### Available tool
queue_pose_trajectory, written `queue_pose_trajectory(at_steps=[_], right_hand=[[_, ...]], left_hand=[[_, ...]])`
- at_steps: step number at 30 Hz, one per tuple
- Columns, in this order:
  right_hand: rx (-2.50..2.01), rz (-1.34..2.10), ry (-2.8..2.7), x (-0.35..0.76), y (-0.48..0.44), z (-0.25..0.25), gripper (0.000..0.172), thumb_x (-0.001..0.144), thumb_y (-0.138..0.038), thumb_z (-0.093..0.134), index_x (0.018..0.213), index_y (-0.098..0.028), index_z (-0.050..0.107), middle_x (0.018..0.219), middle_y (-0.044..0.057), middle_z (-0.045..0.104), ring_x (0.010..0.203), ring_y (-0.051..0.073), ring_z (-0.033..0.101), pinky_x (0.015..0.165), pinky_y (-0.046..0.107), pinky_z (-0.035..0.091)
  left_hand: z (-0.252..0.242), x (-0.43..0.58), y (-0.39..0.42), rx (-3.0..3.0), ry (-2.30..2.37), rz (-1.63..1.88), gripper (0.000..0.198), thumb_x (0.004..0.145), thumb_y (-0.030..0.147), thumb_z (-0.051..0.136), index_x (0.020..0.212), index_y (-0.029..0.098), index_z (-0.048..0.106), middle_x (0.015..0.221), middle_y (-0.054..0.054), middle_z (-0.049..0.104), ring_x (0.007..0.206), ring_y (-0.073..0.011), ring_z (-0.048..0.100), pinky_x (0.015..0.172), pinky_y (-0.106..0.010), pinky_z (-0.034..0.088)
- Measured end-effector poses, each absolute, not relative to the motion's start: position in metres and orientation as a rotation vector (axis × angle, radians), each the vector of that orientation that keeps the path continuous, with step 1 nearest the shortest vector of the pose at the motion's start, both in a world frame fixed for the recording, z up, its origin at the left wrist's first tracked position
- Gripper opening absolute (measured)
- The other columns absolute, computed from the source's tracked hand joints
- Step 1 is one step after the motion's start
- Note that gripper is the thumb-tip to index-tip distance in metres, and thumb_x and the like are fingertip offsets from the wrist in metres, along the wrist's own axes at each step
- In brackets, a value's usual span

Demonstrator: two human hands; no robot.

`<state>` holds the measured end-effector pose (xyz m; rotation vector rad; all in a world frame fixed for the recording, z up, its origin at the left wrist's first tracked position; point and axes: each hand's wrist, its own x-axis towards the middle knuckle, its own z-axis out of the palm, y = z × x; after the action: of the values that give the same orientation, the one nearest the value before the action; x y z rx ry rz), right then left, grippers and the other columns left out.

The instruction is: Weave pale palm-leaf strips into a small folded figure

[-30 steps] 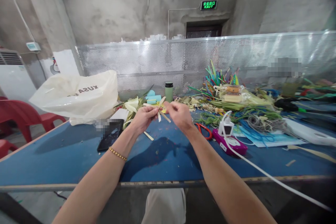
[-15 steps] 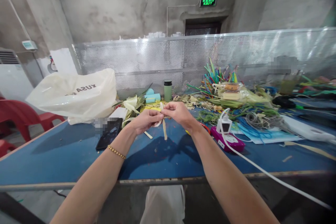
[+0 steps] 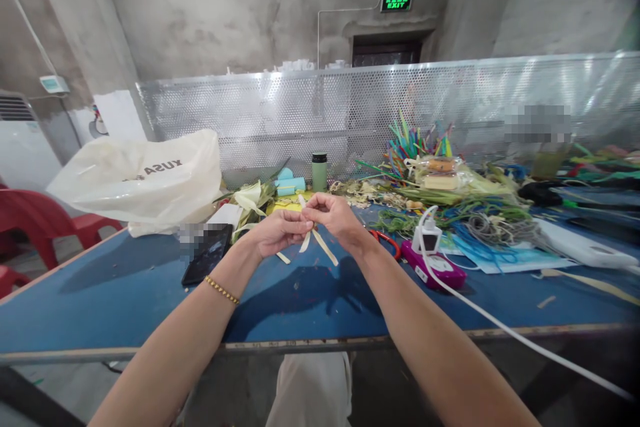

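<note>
My left hand (image 3: 281,232) and my right hand (image 3: 331,217) meet above the blue table (image 3: 150,307), fingertips pinched together. Between them they grip pale, flat strips of dried leaf (image 3: 326,248). Two ends hang below the fingers, spread apart, and a short pale end pokes up above the fingertips. Where the strips cross is hidden by the fingers. Under the left wrist lies a small loose strip (image 3: 283,257) on the table. Red-handled scissors (image 3: 389,242) rest partly behind the right wrist.
Left are a dark tablet (image 3: 207,257) and a white plastic bag (image 3: 145,177). Behind the hands stands a green bottle (image 3: 319,172) among dried leaves. On the right, a white cable runs from a charger on a purple power block (image 3: 434,268), beside bundles of cord (image 3: 493,230).
The hanging strip has swung to the right, and a second end now shows beside it at the left. Both hands have shifted only slightly, still pinching together.
</note>
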<state>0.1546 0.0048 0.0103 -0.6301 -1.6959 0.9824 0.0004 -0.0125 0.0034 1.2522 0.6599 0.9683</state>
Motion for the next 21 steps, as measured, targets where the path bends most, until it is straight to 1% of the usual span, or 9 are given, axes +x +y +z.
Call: queue_pose_trajectory(at_steps=[6,11,15,17,19,21], right_hand=[[-0.625,0.895,-1.687,0.152,0.007,0.007,0.016,0.066,-0.028,0.067,0.065,-0.017,0.056,0.063,-0.001,0.058,0.057,0.01,0.049,0.055,0.024,0.039],[-0.639,0.838,-1.643,0.148,0.007,0.005,0.017,0.066,-0.03,0.066,0.064,-0.018,0.054,0.059,-0.002,0.057,0.055,0.01,0.049,0.055,0.024,0.04],[-0.686,0.786,-1.622,0.146,0.01,0.004,0.017,0.068,-0.032,0.064,0.067,-0.018,0.054,0.058,-0.002,0.057,0.055,0.011,0.05,0.055,0.025,0.04],[-0.765,0.685,-1.635,0.149,0.014,0.005,0.017,0.071,-0.033,0.063,0.068,-0.018,0.056,0.061,-0.001,0.059,0.058,0.012,0.051,0.057,0.025,0.041],[-0.863,0.496,-1.629,0.156,0.019,0.008,0.018,0.075,-0.035,0.059,0.07,-0.017,0.058,0.067,0.002,0.061,0.062,0.014,0.053,0.061,0.026,0.041],[-0.933,0.304,-1.538,0.164,0.024,0.01,0.025,0.081,-0.04,0.053,0.078,-0.017,0.061,0.076,0.005,0.064,0.067,0.015,0.055,0.065,0.027,0.041]], left_hand=[[0.005,0.002,-0.015,1.274,0.657,0.967,0.022,0.056,0.017,0.084,0.06,0.007,0.064,0.052,0.002,0.049,0.046,-0.0021,0.039,0.045,-0.017,0.03],[0.006,0.003,-0.015,1.288,0.644,0.979,0.024,0.058,0.019,0.083,0.057,0.009,0.061,0.051,0.003,0.047,0.045,-0.0023,0.039,0.044,-0.017,0.03],[0.003,0.005,-0.012,1.294,0.638,0.999,0.023,0.06,0.02,0.082,0.058,0.009,0.062,0.052,0.003,0.049,0.046,-0.0034,0.041,0.045,-0.018,0.031],[0.0,0.005,-0.008,1.289,0.624,1.044,0.023,0.061,0.022,0.081,0.06,0.009,0.063,0.053,0.002,0.051,0.047,-0.004,0.042,0.046,-0.018,0.031],[-0.003,0.005,-0.003,1.275,0.633,1.126,0.021,0.062,0.023,0.08,0.062,0.009,0.065,0.054,0.0,0.053,0.048,-0.0053,0.045,0.047,-0.02,0.032],[-0.006,0.003,0.002,1.243,0.643,1.228,0.019,0.062,0.021,0.08,0.068,0.008,0.068,0.055,-0.001,0.055,0.05,-0.0062,0.046,0.05,-0.021,0.034]])
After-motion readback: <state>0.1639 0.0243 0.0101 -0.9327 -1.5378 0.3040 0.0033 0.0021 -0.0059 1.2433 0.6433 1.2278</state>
